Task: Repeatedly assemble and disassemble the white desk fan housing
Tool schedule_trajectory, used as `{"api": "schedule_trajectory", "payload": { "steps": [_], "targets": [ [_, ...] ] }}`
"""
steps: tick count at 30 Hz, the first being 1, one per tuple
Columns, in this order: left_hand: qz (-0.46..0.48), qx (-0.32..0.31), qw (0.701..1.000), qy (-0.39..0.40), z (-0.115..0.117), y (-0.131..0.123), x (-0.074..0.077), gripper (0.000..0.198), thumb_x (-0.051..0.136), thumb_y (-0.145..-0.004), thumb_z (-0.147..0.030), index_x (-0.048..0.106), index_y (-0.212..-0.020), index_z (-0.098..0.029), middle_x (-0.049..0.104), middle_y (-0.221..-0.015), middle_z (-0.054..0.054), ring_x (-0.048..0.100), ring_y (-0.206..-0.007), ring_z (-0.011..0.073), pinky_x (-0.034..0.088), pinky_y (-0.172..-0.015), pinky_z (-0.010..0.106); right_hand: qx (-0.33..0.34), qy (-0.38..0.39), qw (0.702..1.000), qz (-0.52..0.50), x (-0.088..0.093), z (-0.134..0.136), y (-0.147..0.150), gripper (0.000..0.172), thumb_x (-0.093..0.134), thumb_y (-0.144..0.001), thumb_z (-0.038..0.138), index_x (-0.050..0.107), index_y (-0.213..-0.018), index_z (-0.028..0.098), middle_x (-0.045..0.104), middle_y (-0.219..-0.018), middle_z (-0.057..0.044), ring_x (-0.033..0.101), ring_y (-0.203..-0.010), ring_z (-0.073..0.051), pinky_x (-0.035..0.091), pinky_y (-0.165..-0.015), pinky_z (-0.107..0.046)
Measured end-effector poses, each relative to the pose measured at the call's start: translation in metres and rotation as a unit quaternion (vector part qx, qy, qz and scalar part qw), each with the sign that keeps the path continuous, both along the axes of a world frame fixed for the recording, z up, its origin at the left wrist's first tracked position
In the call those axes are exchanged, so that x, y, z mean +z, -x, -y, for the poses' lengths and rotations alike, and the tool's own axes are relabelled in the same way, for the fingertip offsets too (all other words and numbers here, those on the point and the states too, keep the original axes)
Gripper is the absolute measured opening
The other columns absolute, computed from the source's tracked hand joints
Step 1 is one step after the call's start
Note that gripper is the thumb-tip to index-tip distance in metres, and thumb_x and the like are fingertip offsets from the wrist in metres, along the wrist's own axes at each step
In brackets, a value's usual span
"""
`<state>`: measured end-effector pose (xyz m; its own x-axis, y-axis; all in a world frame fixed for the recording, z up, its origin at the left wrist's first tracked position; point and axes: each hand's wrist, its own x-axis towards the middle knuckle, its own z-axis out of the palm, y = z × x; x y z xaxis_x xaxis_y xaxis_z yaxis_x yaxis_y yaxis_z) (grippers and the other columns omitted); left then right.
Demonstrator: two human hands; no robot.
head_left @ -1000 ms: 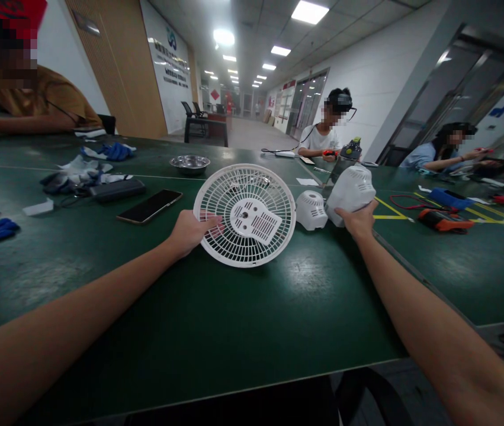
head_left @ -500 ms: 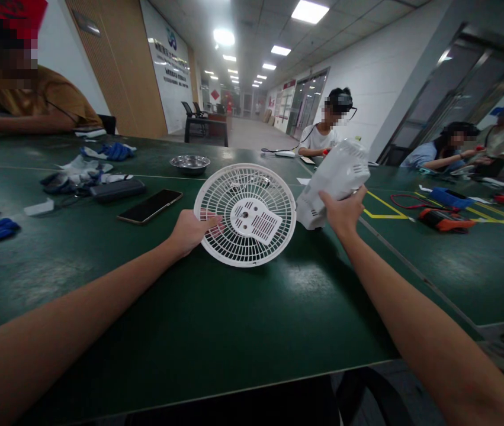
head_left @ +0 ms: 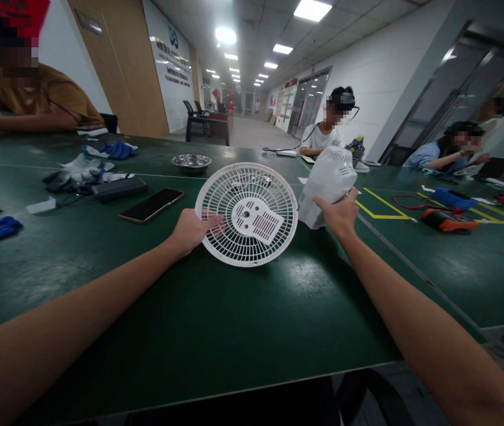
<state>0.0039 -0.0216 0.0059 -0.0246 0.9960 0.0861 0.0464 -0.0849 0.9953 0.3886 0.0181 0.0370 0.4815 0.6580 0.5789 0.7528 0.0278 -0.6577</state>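
Note:
A round white fan grille (head_left: 257,228) is tilted up above the green table, its slotted centre plate facing me. My left hand (head_left: 192,231) is closed on the grille's left edge, thumb across the bars. To the right of the grille, my right hand (head_left: 343,212) grips a white plastic fan housing (head_left: 328,177) with vent slots near its top. The housing leans to the right, and its lower left side is close to the grille's rim; I cannot tell whether they touch. The fingers behind both parts are mostly hidden.
On the green table (head_left: 216,331) lie a phone (head_left: 151,205), a metal bowl (head_left: 192,163), a dark case (head_left: 119,188) and blue gloves (head_left: 112,150) to the left. An orange multimeter (head_left: 449,220) is at the right, near yellow tape. Several people sit around the table.
My right hand has shifted slightly left and turned the white housing a little more upright. The grille and my left hand keep nearly the same place.

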Motion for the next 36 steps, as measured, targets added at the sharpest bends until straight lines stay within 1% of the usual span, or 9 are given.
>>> {"api": "schedule_trajectory", "payload": {
  "steps": [4, 8, 12, 15, 22, 26, 29, 33, 36],
  "targets": [
    [-0.005, -0.004, 1.000, -0.006, 0.001, 0.001, 0.000, 0.017, 0.081, -0.077, -0.022, 0.075, -0.090, -0.014, 0.078, -0.084, 0.010, 0.076, -0.075, 0.0261, 0.063, -0.074, 0.045, -0.023, -0.014, 1.000, -0.004, 0.008, -0.001, -0.027, 0.096, 0.083, -0.057, 0.054, 0.042, -0.136, 0.019, 0.066, -0.123, -0.018, 0.063, -0.114, -0.040, 0.046, -0.100, -0.056],
    [-0.006, -0.005, 1.000, -0.007, -0.001, 0.001, -0.001, 0.017, 0.081, -0.077, -0.023, 0.075, -0.089, -0.014, 0.078, -0.084, 0.010, 0.076, -0.075, 0.0256, 0.064, -0.072, 0.044, -0.046, -0.016, 0.999, -0.017, 0.010, -0.006, -0.059, 0.091, 0.084, -0.055, 0.050, 0.044, -0.131, 0.022, 0.066, -0.122, -0.014, 0.063, -0.112, -0.037, 0.047, -0.100, -0.054],
    [0.004, 0.000, 1.000, -0.011, -0.001, 0.000, -0.002, 0.014, 0.081, -0.077, -0.021, 0.074, -0.087, -0.014, 0.078, -0.081, 0.008, 0.076, -0.072, 0.0236, 0.063, -0.071, 0.042, -0.031, -0.004, 0.998, -0.059, 0.001, -0.014, -0.082, 0.085, 0.084, -0.055, 0.046, 0.045, -0.126, 0.024, 0.066, -0.120, -0.012, 0.064, -0.108, -0.035, 0.049, -0.096, -0.051],
    [0.012, -0.004, 1.000, -0.005, 0.000, -0.001, -0.001, 0.015, 0.081, -0.076, -0.021, 0.074, -0.088, -0.014, 0.078, -0.080, 0.008, 0.076, -0.073, 0.0235, 0.063, -0.072, 0.042, 0.009, -0.023, 0.995, -0.098, -0.005, -0.018, -0.089, 0.081, 0.083, -0.057, 0.045, 0.044, -0.124, 0.023, 0.066, -0.119, -0.011, 0.065, -0.105, -0.031, 0.050, -0.095, -0.048],
    [0.010, -0.010, 1.000, -0.008, -0.002, 0.001, -0.003, 0.018, 0.081, -0.076, -0.022, 0.074, -0.089, -0.014, 0.078, -0.081, 0.008, 0.076, -0.074, 0.0238, 0.063, -0.073, 0.041, -0.003, -0.135, 0.988, -0.073, -0.002, -0.016, -0.083, 0.070, 0.080, -0.065, 0.054, 0.054, -0.119, 0.018, 0.068, -0.117, -0.014, 0.066, -0.104, -0.029, 0.051, -0.094, -0.046],
    [0.011, -0.011, 1.000, -0.004, -0.003, 0.002, -0.004, 0.021, 0.082, -0.075, -0.023, 0.074, -0.092, -0.013, 0.078, -0.084, 0.010, 0.076, -0.078, 0.0253, 0.063, -0.074, 0.041, 0.040, -0.154, 0.983, -0.095, 0.001, -0.014, -0.080, 0.070, 0.074, -0.072, 0.050, 0.049, -0.129, 0.020, 0.066, -0.122, -0.014, 0.067, -0.103, -0.027, 0.053, -0.090, -0.041],
    [0.013, -0.008, 1.000, -0.002, -0.002, 0.001, -0.001, 0.022, 0.082, -0.075, -0.022, 0.074, -0.092, -0.012, 0.078, -0.084, 0.011, 0.076, -0.078, 0.0262, 0.063, -0.074, 0.042, 0.034, -0.176, 0.982, -0.057, 0.007, -0.007, -0.076, 0.072, 0.071, -0.076, 0.048, 0.043, -0.136, 0.020, 0.062, -0.128, -0.015, 0.064, -0.109, -0.027, 0.051, -0.093, -0.042],
    [-0.004, -0.002, 1.000, 0.000, 0.002, 0.000, 0.002, 0.019, 0.082, -0.076, -0.022, 0.075, -0.092, -0.013, 0.078, -0.085, 0.011, 0.076, -0.078, 0.0267, 0.063, -0.074, 0.044, 0.018, -0.245, 0.969, 0.036, 0.019, 0.011, -0.056, 0.079, 0.070, -0.078, 0.047, 0.036, -0.142, 0.018, 0.053, -0.141, -0.018, 0.054, -0.127, -0.031, 0.045, -0.104, -0.045],
    [-0.015, -0.007, 1.000, -0.009, 0.003, 0.001, 0.003, 0.017, 0.080, -0.077, -0.023, 0.075, -0.091, -0.014, 0.078, -0.084, 0.011, 0.076, -0.076, 0.0268, 0.063, -0.073, 0.045, 0.054, -0.217, 0.973, 0.056, 0.022, 0.020, -0.027, 0.079, 0.068, -0.080, 0.048, 0.035, -0.144, 0.017, 0.054, -0.139, -0.018, 0.057, -0.122, -0.031, 0.047, -0.100, -0.044]
  ]
}}
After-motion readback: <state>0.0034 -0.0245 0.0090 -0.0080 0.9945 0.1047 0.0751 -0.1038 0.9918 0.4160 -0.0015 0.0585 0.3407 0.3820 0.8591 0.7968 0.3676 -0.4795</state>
